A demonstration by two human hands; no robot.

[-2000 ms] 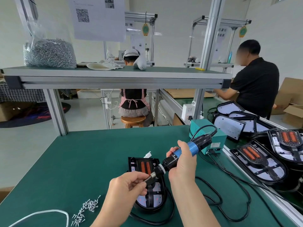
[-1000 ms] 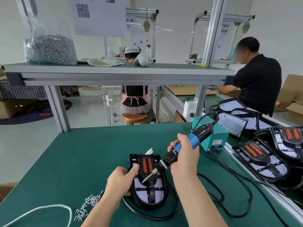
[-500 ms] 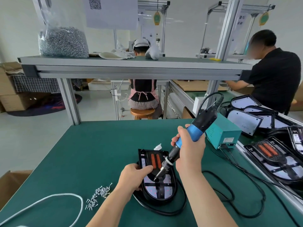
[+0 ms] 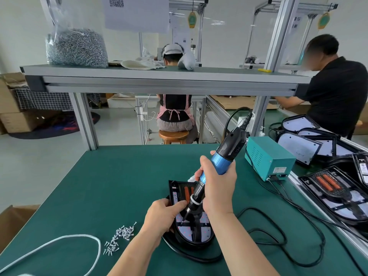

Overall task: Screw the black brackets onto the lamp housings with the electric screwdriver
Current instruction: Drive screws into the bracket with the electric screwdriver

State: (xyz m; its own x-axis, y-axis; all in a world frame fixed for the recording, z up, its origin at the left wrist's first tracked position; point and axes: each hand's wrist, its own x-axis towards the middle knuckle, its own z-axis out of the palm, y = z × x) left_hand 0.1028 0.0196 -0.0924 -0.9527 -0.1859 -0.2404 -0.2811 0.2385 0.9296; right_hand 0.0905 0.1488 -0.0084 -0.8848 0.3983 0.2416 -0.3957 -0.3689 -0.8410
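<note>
A black lamp housing [image 4: 199, 237] lies on the green table in front of me, with two orange cells at its far end and a black bracket [image 4: 196, 226] across its pale inside. My right hand [image 4: 217, 186] grips the blue and black electric screwdriver [image 4: 223, 158], tilted steeply, its tip down on the bracket's left arm. My left hand [image 4: 163, 215] holds the housing's left edge, the thumb lying beside the screwdriver's bit.
A heap of loose screws [image 4: 119, 236] and a white cable [image 4: 65, 239] lie at the left. The teal power box [image 4: 268, 158] stands at the right, black cords [image 4: 278, 238] looping from it. More lamp housings [image 4: 338, 192] fill the conveyor. Two people work beyond.
The screwdriver has swung from a flat tilt to nearly upright and its tip has come down onto the bracket. My left hand left the bit and took hold of the housing's left edge.
</note>
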